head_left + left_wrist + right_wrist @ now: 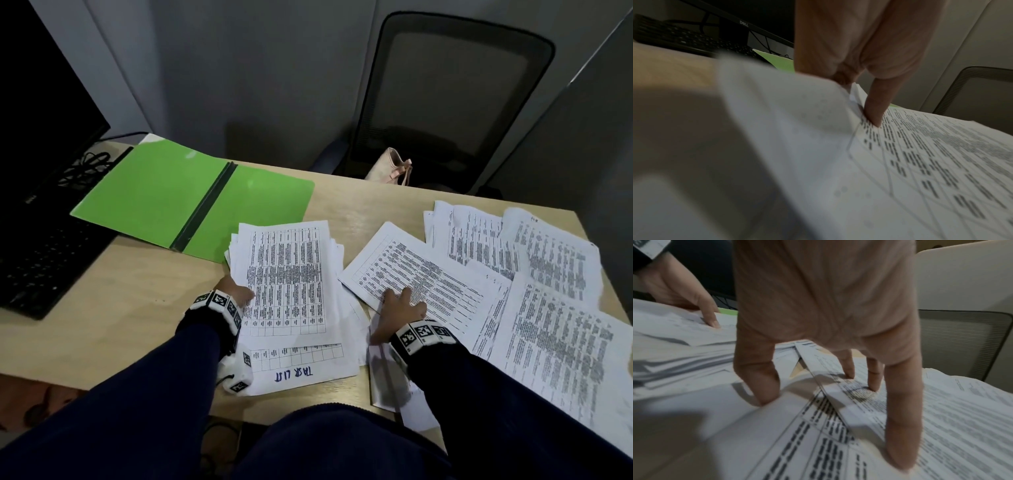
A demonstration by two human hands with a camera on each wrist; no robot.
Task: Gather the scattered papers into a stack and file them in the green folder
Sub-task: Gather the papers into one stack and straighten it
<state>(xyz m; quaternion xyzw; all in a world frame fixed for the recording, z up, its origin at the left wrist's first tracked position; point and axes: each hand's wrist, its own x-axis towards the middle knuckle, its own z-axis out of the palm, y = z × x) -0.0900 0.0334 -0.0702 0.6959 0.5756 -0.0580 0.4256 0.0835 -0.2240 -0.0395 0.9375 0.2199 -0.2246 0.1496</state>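
Note:
The green folder lies open at the back left of the desk. Just in front of it sits a rough stack of printed papers. My left hand grips the stack's left edge. In the left wrist view the thumb presses on top of the stack and the other fingers are hidden under it. My right hand rests on a tilted printed sheet to the stack's right. Its straight, spread fingers press down on that sheet. More loose sheets overlap across the right side.
A black monitor and keyboard fill the desk's left side, touching the folder. A mesh office chair with a pink bag stands behind the desk. Bare desk shows left of the stack.

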